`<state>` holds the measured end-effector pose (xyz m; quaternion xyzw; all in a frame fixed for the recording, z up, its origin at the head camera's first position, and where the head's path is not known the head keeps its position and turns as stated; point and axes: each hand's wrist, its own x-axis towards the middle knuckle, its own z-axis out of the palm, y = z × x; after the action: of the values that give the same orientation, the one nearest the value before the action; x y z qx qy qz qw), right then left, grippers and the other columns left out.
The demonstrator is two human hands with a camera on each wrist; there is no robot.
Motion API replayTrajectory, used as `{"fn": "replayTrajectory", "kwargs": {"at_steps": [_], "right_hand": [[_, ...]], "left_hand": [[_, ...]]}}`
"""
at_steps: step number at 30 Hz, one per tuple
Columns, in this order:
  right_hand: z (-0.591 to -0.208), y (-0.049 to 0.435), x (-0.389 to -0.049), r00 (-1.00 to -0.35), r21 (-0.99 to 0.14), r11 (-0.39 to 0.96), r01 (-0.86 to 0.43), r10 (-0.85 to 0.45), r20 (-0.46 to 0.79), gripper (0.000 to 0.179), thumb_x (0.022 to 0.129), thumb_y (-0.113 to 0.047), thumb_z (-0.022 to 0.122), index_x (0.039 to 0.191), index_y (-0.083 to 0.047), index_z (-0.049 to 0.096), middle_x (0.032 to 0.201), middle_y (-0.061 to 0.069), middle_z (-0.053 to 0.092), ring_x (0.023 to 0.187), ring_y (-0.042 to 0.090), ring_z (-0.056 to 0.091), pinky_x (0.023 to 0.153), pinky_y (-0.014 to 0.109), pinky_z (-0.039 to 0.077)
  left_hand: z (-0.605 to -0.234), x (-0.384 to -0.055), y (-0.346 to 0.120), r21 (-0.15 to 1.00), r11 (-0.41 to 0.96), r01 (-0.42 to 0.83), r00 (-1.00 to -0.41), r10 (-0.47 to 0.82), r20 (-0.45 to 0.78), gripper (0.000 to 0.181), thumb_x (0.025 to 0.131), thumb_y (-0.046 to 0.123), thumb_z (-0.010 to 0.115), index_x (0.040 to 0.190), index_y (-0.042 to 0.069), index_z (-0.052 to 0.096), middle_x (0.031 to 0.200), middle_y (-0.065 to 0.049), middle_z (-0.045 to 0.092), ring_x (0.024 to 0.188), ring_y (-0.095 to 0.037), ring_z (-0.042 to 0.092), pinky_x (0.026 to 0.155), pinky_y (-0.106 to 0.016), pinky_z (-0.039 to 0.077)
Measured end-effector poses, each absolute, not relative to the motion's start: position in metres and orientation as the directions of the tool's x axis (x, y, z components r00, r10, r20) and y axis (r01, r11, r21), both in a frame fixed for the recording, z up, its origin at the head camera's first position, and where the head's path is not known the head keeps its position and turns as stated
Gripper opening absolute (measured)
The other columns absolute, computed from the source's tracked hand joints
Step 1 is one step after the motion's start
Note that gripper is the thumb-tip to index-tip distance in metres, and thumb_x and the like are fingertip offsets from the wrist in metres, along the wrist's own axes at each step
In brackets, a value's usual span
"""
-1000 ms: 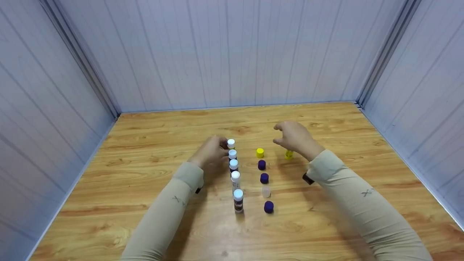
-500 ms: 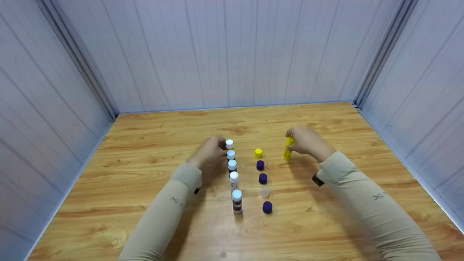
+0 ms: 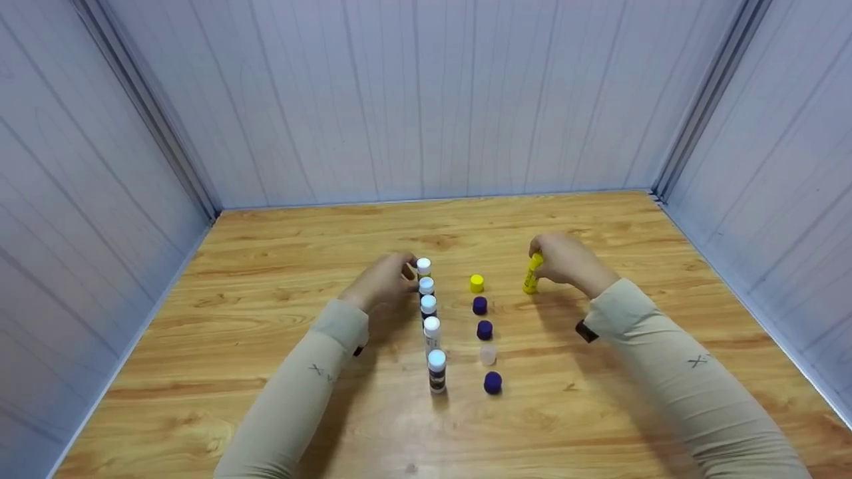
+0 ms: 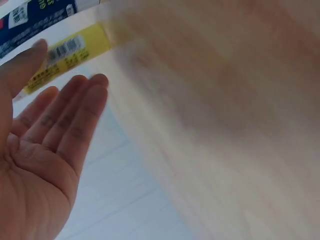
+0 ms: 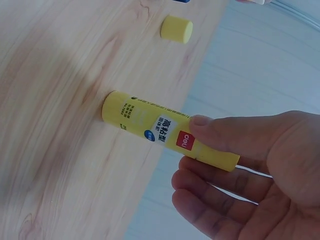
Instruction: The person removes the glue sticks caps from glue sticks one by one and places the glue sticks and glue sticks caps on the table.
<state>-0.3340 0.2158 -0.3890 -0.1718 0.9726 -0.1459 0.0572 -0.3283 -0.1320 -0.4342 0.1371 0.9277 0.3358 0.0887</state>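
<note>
In the head view my right hand (image 3: 569, 265) pinches the upper part of a yellow glue stick (image 5: 155, 127) between thumb and fingers; its base meets the table. My left hand (image 3: 384, 283) is beside the far end of a row of uncapped sticks with white tops, nearest another yellow glue stick (image 4: 70, 55). In the left wrist view, thumb and nearly straight fingers lie either side of that stick without visibly gripping it. A yellow cap (image 3: 477, 284) stands between the hands.
Dark-bodied sticks (image 3: 437, 372) and a white-bodied stick (image 3: 432, 336) continue the row towards me. Right of them runs a line of caps: several dark purple caps (image 3: 492, 382) and a translucent cap (image 3: 488, 354). Pale panel walls (image 3: 426, 100) enclose the wooden table (image 3: 279, 239).
My right hand has moved slightly right and taken hold of the top of the right-hand yellow glue stick. The left hand stays almost still beside the row.
</note>
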Motion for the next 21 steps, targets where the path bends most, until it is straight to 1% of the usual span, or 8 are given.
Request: {"fn": "replayTrajectory", "kwargs": {"at_steps": [2,5,9,14,18,21], "right_hand": [[-0.388,0.216,-0.334,-0.94,-0.31,0.898,-0.313,-0.34,-0.034,0.033,0.097,0.0,0.075,0.127,0.013,0.07,0.125,0.03,0.073,0.112,0.044,0.072,0.096,0.055,0.062],[-0.386,0.216,-0.334,-0.95,-0.318,0.898,-0.305,-0.311,0.032,0.031,0.099,-0.003,0.076,0.126,0.011,0.07,0.123,0.029,0.073,0.11,0.044,0.072,0.095,0.055,0.062],[-0.388,0.214,-0.334,-0.947,-0.356,0.879,-0.316,-0.27,0.173,0.031,0.099,-0.005,0.077,0.126,0.01,0.07,0.122,0.03,0.074,0.11,0.046,0.073,0.095,0.057,0.062],[-0.395,0.21,-0.332,-0.891,-0.442,0.801,-0.403,-0.233,0.39,0.032,0.097,-0.002,0.079,0.126,0.01,0.072,0.12,0.031,0.075,0.107,0.047,0.074,0.093,0.058,0.062],[-0.4,0.203,-0.327,-0.828,-0.505,0.712,-0.488,-0.195,0.526,0.03,0.094,0.001,0.082,0.122,0.011,0.074,0.116,0.03,0.077,0.103,0.045,0.076,0.091,0.057,0.063],[-0.401,0.196,-0.322,-0.798,-0.557,0.638,-0.532,-0.159,0.581,0.03,0.093,0.001,0.083,0.12,0.01,0.075,0.115,0.028,0.078,0.1,0.043,0.076,0.091,0.055,0.064]], "left_hand": [[-0.43,-0.327,-0.136,0.609,0.764,0.212,-0.946,0.318,-0.07,0.037,0.105,0.012,0.072,0.14,0.005,0.064,0.13,-0.018,0.07,0.119,-0.036,0.068,0.105,-0.051,0.057],[-0.421,-0.327,-0.144,0.558,0.797,0.231,-0.949,0.312,-0.053,0.039,0.106,0.01,0.067,0.143,0.001,0.061,0.133,-0.02,0.07,0.122,-0.038,0.068,0.106,-0.052,0.057],[-0.408,-0.328,-0.153,0.533,0.816,0.225,-0.965,0.263,0.005,0.038,0.109,0.015,0.061,0.144,-0.002,0.061,0.135,-0.022,0.069,0.125,-0.039,0.068,0.105,-0.053,0.058],[-0.391,-0.321,-0.15,0.519,0.812,0.268,-0.963,0.217,0.158,0.044,0.11,0.028,0.061,0.141,-0.003,0.062,0.139,-0.023,0.07,0.128,-0.041,0.069,0.107,-0.056,0.057],[-0.379,-0.31,-0.138,0.467,0.813,0.346,-0.93,0.232,0.285,0.046,0.109,0.033,0.064,0.14,-0.001,0.063,0.142,-0.022,0.069,0.128,-0.04,0.069,0.106,-0.054,0.058],[-0.373,-0.302,-0.126,0.399,0.82,0.411,-0.894,0.277,0.353,0.05,0.108,0.035,0.065,0.143,-0.001,0.062,0.144,-0.021,0.068,0.119,-0.039,0.073,0.101,-0.052,0.061]]}}
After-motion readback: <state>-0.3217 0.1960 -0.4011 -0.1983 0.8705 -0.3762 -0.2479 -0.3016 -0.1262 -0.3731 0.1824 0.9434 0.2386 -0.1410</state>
